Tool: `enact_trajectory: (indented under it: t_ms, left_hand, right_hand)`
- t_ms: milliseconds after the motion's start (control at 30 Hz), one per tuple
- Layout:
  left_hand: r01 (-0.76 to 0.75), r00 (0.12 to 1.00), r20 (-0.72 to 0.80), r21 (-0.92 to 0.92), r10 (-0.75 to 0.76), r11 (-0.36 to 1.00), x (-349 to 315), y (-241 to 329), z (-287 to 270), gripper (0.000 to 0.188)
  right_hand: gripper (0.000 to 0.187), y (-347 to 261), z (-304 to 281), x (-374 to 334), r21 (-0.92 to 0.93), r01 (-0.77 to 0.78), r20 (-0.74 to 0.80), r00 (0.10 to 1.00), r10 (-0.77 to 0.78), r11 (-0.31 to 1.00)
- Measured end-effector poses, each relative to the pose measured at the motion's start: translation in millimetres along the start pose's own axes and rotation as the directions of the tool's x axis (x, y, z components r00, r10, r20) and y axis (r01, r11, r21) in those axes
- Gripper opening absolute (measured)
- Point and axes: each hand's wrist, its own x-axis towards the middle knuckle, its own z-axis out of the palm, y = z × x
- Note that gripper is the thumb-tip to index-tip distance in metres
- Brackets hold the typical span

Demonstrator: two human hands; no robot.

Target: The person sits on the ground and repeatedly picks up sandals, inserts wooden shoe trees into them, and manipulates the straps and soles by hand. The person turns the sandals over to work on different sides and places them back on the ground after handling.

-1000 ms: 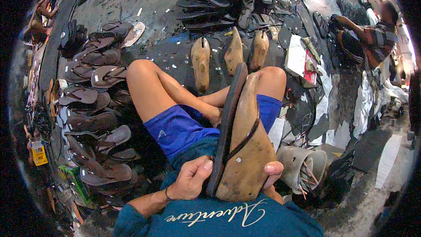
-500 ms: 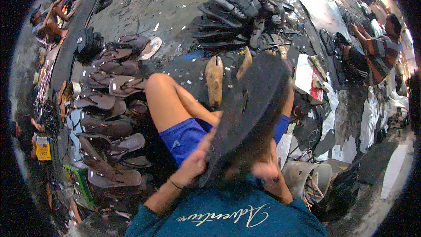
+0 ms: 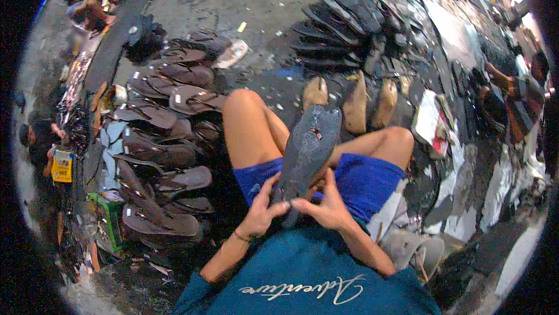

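Observation:
Above my lap is a dark flip-flop (image 3: pixel 308 146), its toe pointing away from me and its broad, scuffed face turned up. A small brown piece pokes through near the toe. My left hand (image 3: pixel 262 210) grips the narrower near end from the left, thumb on top. From the other side my right hand (image 3: pixel 329 205) pinches the same end, the two thumb tips almost meeting. Fingers under the flip-flop are partly hidden. Just past its toe stands a wooden shoe last (image 3: pixel 315 91), with another wooden last (image 3: pixel 355 108) and a third last (image 3: pixel 385 104) to the right.
Rows of brown flip-flops (image 3: pixel 154 112) lie at my left, beside a green box (image 3: pixel 108 219). Black soles (image 3: pixel 332 27) are fanned out ahead. A grey container (image 3: pixel 407 251) stands by my right side. Other people (image 3: pixel 518 94) sit at far right and far left.
The flip-flop, blurred and close in front of me before, is now lower, smaller in view and steady. My hands have come together at its near end. The wooden lasts show more fully.

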Motion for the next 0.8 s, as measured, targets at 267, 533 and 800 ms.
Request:
enact_trajectory:
  t_ms: [267,533,800]
  left_hand:
    - [-0.379,0.923,-0.249,-0.447,0.294,0.811,106,14,-11,0.068]
    - [-0.682,0.233,-0.871,0.171,0.433,0.711,92,136,-166,0.074]
    - [0.031,-0.148,-0.498,0.861,0.854,0.508,-5,128,-204,0.061]
  right_hand:
    - [0.08,-79,-3,-9,-0.076,0.163,-0.114,0.979,-0.171,0.984]
    - [0.058,-65,-55,16,0.027,0.165,-0.222,0.963,-0.155,0.986]
    - [0.054,4,-97,192,-0.737,-0.146,-0.435,0.85,-0.297,0.66]
